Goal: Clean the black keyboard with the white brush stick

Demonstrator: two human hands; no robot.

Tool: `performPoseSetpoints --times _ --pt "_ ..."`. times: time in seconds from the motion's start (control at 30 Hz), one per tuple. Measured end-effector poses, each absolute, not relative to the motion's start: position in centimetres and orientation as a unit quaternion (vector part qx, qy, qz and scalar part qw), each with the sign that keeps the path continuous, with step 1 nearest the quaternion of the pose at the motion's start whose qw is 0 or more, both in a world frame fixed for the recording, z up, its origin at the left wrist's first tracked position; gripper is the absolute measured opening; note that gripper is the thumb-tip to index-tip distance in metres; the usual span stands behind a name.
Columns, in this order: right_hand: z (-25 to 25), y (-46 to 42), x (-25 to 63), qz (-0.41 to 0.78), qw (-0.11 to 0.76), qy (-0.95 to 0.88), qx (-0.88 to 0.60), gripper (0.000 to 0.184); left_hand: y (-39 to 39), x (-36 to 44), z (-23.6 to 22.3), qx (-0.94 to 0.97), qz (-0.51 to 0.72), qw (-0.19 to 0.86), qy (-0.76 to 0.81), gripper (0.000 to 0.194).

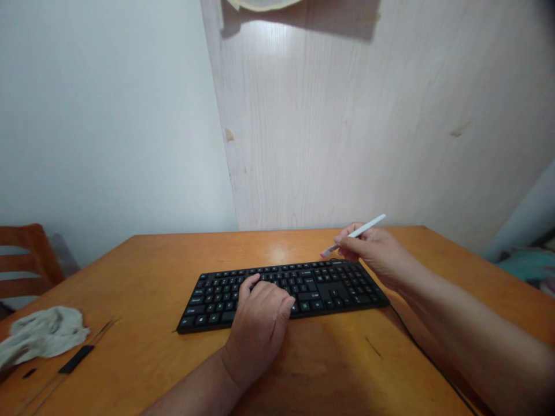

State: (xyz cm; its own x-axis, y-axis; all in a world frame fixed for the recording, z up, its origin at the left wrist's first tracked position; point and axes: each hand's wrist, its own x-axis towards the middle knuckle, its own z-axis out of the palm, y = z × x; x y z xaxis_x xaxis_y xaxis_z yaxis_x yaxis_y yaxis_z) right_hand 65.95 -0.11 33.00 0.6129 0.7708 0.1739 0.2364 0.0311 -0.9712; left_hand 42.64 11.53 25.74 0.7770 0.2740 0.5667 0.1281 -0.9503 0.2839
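A black keyboard (332, 289) lies at a slight slant on the wooden table. My left hand (262, 315) rests over its middle keys, palm down, with the fingers bent and the little finger set apart. Its fingertips are partly hidden. Above the keyboard's back right edge, my right hand (362, 242) pinches a slim white pen-like stick (368, 225). The stick tilts down to the left, and its lower end has a pink tip that hovers close to the top row of keys; whether it is a pen or a small brush I cannot make out.
A crumpled whitish cloth (47, 332) lies on the table (321, 370) at the left. Near it is a black strip (76, 359) with thin strands. The keyboard's cable (427, 355) runs toward the front right. A wooden chair (30, 263) stands at the left; a wall is behind.
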Motion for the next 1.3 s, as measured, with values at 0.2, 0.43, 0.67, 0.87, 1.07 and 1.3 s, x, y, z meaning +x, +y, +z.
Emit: performPoseSetpoints --times 0.2,0.43,0.67,0.87,1.07,1.3 --pt "32.5 0.4 67.0 0.136 0.570 -0.421 -0.692 0.028 11.7 42.6 25.7 0.938 0.315 0.111 0.089 0.024" --pt "30.2 0.0 68.9 0.078 0.532 -0.458 -0.708 0.032 11.9 42.6 25.6 0.944 0.303 0.095 0.087 0.023" --pt "27.2 -4.3 67.2 -0.036 0.479 -0.493 -0.726 0.026 12.0 42.6 25.5 0.946 0.300 0.093 0.085 0.020" --pt "26.0 -4.5 67.3 -0.086 0.400 -0.532 -0.741 0.024 12.0 42.7 25.7 0.947 0.294 0.091 0.086 0.019" --pt "24.9 -4.0 67.4 -0.121 0.377 -0.544 -0.739 0.022 12.0 42.6 25.7 0.949 0.291 0.090 0.087 0.019" --pt "25.4 -4.5 66.9 -0.124 0.374 -0.553 -0.734 0.022 11.7 42.7 25.8 0.948 0.290 0.092 0.090 0.021"
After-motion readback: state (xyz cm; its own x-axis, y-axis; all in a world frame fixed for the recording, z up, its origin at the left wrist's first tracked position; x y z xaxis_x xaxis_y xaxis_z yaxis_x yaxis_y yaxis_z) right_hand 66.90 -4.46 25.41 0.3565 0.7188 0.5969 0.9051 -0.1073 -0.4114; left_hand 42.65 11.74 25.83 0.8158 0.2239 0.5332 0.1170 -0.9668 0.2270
